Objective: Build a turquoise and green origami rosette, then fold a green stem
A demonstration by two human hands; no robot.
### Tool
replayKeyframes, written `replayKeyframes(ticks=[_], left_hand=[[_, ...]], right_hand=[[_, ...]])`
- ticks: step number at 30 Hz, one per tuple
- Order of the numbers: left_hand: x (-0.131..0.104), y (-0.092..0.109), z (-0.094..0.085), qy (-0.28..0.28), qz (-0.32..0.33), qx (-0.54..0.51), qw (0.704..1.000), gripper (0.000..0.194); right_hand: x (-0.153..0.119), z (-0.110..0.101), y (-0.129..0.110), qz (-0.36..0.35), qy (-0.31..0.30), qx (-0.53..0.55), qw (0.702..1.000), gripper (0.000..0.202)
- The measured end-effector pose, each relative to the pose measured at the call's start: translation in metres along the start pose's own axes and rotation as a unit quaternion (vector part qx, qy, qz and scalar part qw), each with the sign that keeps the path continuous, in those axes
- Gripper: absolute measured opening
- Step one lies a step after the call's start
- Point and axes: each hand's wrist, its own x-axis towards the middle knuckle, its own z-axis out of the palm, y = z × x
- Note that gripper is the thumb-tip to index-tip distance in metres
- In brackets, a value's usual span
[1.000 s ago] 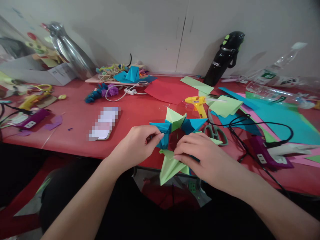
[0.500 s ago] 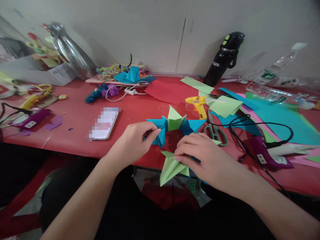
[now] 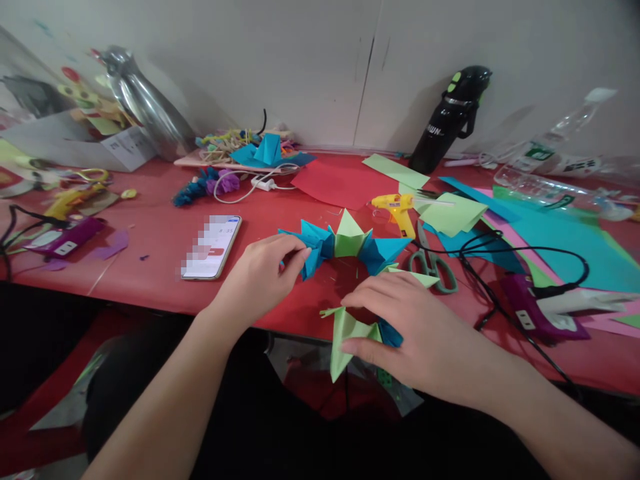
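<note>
A curved chain of folded paper pieces, blue and light green, lies at the front edge of the red table. My left hand pinches the blue folded piece at the chain's left end. My right hand has its thumb and fingers around the green folded piece at the lower end, which hangs past the table edge. Between them, a green piece stands at the top of the curve with another blue piece to its right. Part of the chain is hidden under my right hand.
Behind the chain lies a yellow glue gun, with scissors at its right. A phone rests on the left. A black cable, a purple power strip and coloured paper sheets occupy the right side.
My left hand has shifted slightly left and up with the blue end, which has turned and spread. My right thumb has moved down and the green piece in that hand has tilted.
</note>
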Motion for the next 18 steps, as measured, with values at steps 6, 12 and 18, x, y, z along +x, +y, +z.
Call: replayKeyframes(ticks=[6, 12, 18], left_hand=[[0.001, -0.011, -0.013, 0.0, -0.007, 0.03, 1.0, 0.022], [0.005, -0.027, -0.02, 0.02, -0.053, 0.056, 0.997, 0.028], [0.006, -0.044, -0.026, -0.002, -0.136, -0.013, 0.991, 0.028]], right_hand=[[-0.005, 0.015, -0.018, 0.012, 0.075, -0.08, 0.994, 0.068], [-0.009, 0.041, -0.034, 0.022, 0.141, -0.128, 0.981, 0.037], [-0.012, 0.032, -0.022, -0.011, 0.113, -0.106, 0.988, 0.028]])
